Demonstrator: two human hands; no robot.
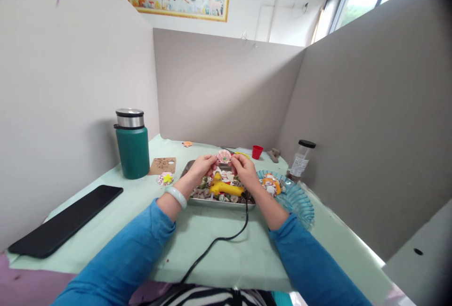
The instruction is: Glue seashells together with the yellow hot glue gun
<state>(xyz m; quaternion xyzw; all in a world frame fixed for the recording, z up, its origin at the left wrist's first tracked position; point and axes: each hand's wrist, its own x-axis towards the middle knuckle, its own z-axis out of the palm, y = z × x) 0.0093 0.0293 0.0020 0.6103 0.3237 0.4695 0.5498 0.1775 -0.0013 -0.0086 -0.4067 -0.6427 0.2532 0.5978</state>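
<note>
My left hand (204, 166) and my right hand (244, 169) are both closed, pinching a small pink-and-white scallop shell (223, 156) from its two sides. A green spot shows at the shell's middle. It is held up above a metal tray (215, 204) filled with shells and stones. A yellow hot glue gun (226, 189) lies across the tray's contents under my hands, and its black cord (215, 240) runs down to the table's front edge. My wrists and forearms cover part of the tray.
Left are a green thermos (133, 151), a black flat case (67, 221), a brown board (162, 165) and a decorated disc (165, 179). Right are a blue fluted plate (300, 205) holding decorated pieces, a clear jar (301, 161) and a red cup (257, 151). Grey partitions (226, 84) enclose the table.
</note>
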